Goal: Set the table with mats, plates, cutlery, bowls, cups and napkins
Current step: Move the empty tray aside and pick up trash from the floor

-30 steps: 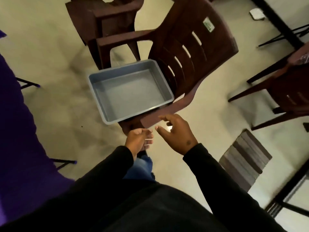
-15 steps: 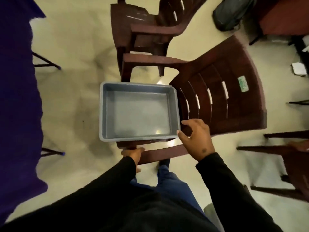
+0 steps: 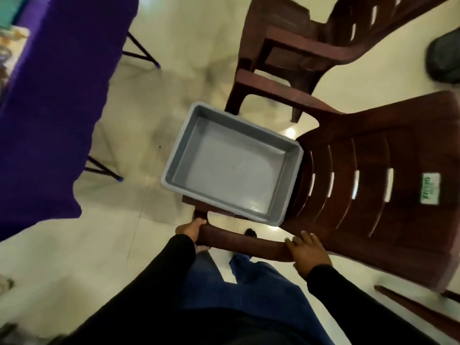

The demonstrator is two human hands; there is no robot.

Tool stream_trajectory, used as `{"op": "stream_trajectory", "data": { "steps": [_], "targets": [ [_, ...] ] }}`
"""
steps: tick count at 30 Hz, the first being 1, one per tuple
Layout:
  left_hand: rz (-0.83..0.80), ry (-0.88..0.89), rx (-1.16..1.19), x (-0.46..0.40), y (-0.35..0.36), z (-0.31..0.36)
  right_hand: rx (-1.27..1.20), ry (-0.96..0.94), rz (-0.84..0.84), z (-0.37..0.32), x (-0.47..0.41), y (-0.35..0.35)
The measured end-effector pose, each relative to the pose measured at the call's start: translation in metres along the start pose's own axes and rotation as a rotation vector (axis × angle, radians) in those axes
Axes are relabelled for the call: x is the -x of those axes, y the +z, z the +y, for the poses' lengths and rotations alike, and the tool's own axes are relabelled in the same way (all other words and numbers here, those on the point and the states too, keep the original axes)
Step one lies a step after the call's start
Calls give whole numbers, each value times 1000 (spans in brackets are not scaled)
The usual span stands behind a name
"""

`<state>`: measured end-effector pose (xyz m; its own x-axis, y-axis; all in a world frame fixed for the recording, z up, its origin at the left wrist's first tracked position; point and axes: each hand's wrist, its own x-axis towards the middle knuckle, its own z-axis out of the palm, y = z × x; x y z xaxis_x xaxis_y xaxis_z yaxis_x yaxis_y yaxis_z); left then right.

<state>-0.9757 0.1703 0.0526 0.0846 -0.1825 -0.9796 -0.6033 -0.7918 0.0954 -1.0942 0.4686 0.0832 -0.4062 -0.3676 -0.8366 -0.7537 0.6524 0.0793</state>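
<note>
Both of your hands are now on the near armrest (image 3: 246,242) of the brown plastic chair (image 3: 373,195), where half a second ago only your right hand was reaching toward the tub's corner. Your left hand (image 3: 190,229) grips the front end of that armrest, fingers curled round it. Your right hand (image 3: 307,252) lies on the armrest's rear end where it meets the backrest, fingers fairly straight over the top; how far they wrap underneath, you cannot tell from here.

The grey plastic tub (image 3: 231,165) sits on the chair's seat, its far corner overhanging the seat's front edge, and it holds nothing that shows. So none of the mats, plates, cutlery, bowls, cups or napkins are here. The table with the purple cloth (image 3: 54,108) stands well apart to your left, and at its far corner something pale and patterned shows, too blurred to name.

The view has swung round, so you now face the chair side-on. It looks as if you mean to shift the chair, tub and all. Mind the overhanging tub if you tilt it.
</note>
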Motion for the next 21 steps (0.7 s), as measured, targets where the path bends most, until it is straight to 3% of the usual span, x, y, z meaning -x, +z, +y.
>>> {"op": "stream_trajectory", "data": {
  "steps": [7,21],
  "targets": [
    [38,64,-35,1,-10,8,46,-73,-25,-10,-10,1],
    [131,141,-79,-24,-110,69,7,-103,145,-125,-29,-41]
  ]
}}
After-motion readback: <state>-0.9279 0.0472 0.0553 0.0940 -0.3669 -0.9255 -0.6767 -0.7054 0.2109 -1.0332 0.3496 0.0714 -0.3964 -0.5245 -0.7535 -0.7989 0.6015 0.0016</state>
